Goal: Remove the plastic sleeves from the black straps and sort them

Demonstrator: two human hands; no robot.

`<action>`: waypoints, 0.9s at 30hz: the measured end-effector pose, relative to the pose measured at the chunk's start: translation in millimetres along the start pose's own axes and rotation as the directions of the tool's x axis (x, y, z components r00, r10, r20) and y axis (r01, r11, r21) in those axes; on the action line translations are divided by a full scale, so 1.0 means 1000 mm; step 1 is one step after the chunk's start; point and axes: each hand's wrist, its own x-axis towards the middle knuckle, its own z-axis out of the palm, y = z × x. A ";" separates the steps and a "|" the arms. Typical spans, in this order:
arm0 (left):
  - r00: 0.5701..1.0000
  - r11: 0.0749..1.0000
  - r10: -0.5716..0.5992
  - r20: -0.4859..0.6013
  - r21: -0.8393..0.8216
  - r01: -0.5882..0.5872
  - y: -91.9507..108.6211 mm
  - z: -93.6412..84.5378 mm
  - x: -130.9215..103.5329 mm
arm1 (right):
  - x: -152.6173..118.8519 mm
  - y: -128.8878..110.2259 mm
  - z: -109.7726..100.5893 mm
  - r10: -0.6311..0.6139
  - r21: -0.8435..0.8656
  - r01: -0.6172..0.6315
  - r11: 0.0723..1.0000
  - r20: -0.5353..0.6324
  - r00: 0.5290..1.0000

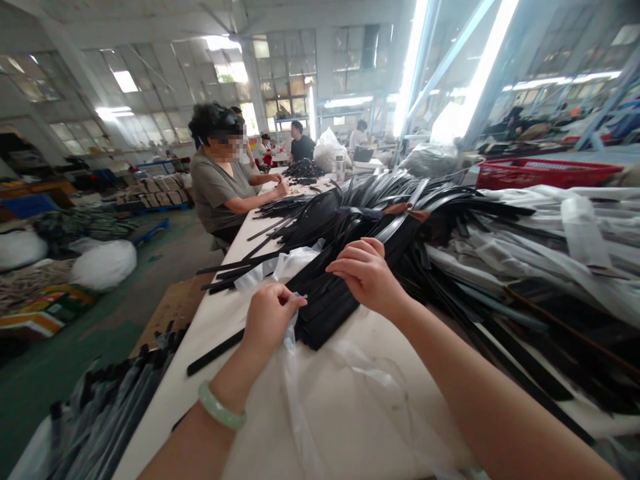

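Note:
My left hand [270,315] is closed, thumb and finger pinching the end of a long, thin strip of clear plastic film [296,393] that trails down over the table. To its right, my right hand [369,275] hovers with the fingers bent and pressed together; whatever they hold, if anything, I cannot make out. Between and below the hands lies a stack of flat black strips [325,310], like belts. Crumpled translucent plastic [300,261] rests on the strips just beyond my left hand. Another loose film piece [370,367] lies on the pale tabletop [345,427].
A big heap of black strips [370,193] spreads across the table ahead. White plastic-wrapped bundles [540,227] pile up at right, before a red crate [545,175]. A co-worker [220,180] works at the table's left edge. Wrapped strips [115,407] stand at lower left.

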 end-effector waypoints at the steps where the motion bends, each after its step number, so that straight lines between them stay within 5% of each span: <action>1: 1.000 1.000 0.001 0.017 -0.007 -0.001 0.001 0.000 0.000 | -0.001 0.000 0.001 -0.011 -0.021 0.012 1.000 0.011 1.000; 14: 0.948 0.943 0.020 0.317 -0.322 0.087 0.012 0.000 -0.006 | 0.003 -0.010 -0.008 0.018 -0.117 0.004 0.993 0.184 0.983; 19: 0.836 0.724 -0.036 0.548 -0.563 0.400 0.021 0.008 -0.015 | -0.001 -0.021 0.002 0.008 -0.007 -0.006 1.000 0.278 0.960; 23: 0.798 0.517 -0.110 0.593 -0.652 0.555 0.025 0.014 -0.021 | -0.004 -0.036 0.020 -0.012 0.173 -0.037 0.984 0.274 0.962; 25: 0.784 0.464 -0.158 0.600 -0.656 0.595 0.025 0.014 -0.021 | -0.003 -0.033 0.023 0.134 0.150 -0.152 0.977 0.121 0.984; 27: 0.768 0.444 -0.202 0.607 -0.642 0.625 0.025 0.013 -0.019 | -0.002 -0.019 0.020 0.450 0.095 -0.443 0.891 -0.057 0.891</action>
